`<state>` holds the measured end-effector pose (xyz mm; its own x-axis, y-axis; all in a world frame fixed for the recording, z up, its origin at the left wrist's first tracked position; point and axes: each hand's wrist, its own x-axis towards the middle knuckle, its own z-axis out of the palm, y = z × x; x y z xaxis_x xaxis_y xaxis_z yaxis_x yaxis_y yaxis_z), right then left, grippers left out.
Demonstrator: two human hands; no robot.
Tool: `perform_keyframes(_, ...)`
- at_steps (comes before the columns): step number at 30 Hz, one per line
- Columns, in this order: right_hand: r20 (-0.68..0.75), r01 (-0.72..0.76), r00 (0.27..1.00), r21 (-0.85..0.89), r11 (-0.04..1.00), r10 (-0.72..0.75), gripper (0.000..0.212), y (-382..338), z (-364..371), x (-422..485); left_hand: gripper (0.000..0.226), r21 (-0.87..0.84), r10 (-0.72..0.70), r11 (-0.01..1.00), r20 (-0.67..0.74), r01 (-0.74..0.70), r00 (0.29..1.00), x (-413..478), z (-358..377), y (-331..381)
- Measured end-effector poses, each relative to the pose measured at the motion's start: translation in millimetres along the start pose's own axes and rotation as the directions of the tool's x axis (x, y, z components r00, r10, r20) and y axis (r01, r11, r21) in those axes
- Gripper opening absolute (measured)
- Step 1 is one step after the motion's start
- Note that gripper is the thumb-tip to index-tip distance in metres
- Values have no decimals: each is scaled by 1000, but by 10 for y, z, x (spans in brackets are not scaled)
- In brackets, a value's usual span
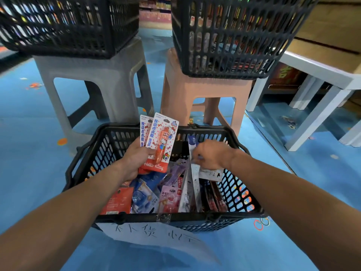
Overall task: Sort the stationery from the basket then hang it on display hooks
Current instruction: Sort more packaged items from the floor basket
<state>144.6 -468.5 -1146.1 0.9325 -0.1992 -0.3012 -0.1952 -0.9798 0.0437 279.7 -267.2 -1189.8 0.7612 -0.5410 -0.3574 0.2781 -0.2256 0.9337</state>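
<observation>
While the black basket is sitting on the blue floor in front of the person, the left hand is holding two carded Hello Kitty glue packs upright above the basket's far left part. Its thumb is curling across the front card and its fingers are wrapping round behind. The packs are overlapping, the rear one peeking out to the left, and their hang holes are pointing up.

The right hand is reaching down over the far right part of the basket, its fingers pinching the top of a white flat pack that is standing on edge among the loose stationery. Just below the hands, a pink pencil-sharpener pack, a blue-and-clear pack and a red pack are lying jumbled inside.

A handwritten paper sign is hanging on the basket's near wall. Beyond the basket, a grey stool and a pink stool are each carrying another black basket filled with goods.
</observation>
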Motion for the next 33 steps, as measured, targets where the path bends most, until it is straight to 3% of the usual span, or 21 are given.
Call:
perform_keyframes(3, -265, -57, 959, 170, 984, 102, 19, -11, -188, 21, 40, 22, 12, 1000, -11, -12, 1000, -28, -51, 23)
perform_keyframes(5, -429, -104, 878, 261, 960, 212, 23, -3, -296, 12, 38, 35, 14, 999, -12, -14, 1000, -50, -87, 31)
perform_keyframes(8, -566, -199, 710, 409, 890, 419, 27, 14, -406, -1, 38, 10, 19, 1000, 2, -19, 1000, -84, -147, 43)
perform_keyframes(12, -537, -218, 483, 692, 688, 692, 28, 15, -515, -21, 38, -19, 23, 1000, -8, -24, 1000, -120, -200, 65)
perform_keyframes(15, -450, -79, 405, 850, 521, 796, 23, 8, -612, -28, 40, -47, 28, 998, -9, -28, 1000, -130, -212, 88)
perform_keyframes(18, -288, 115, 468, 957, 265, 835, 27, -94, -601, 40, 45, -102, 36, 994, 3, -35, 999, -129, -198, 105)
perform_keyframes(22, -63, 231, 691, 963, -138, 720, 16, -348, -488, 148, 42, -208, 26, 978, 5, -24, 1000, -114, -155, 135)
perform_keyframes(24, -18, 228, 774, 941, -251, 633, 9, -494, -479, 132, 41, -246, 11, 969, 22, -5, 1000, -107, -135, 170)
perform_keyframes(26, 1, 199, 844, 928, -315, 536, 21, -628, -489, 99, 40, -287, 5, 958, 30, 3, 1000, -113, -113, 214)
perform_keyframes(29, -23, 135, 925, 953, -272, 380, 69, -735, -443, 95, 36, -324, 24, 946, 46, -8, 999, -153, -82, 267)
perform_keyframes(30, -35, 112, 941, 971, -212, 337, 74, -764, -423, 88, 36, -329, 25, 944, 53, -6, 998, -163, -78, 273)
perform_keyframes(33, -78, 80, 948, 997, 6, 310, 60, -791, -375, 95, 39, -343, 5, 939, 24, 4, 1000, -157, -108, 265)
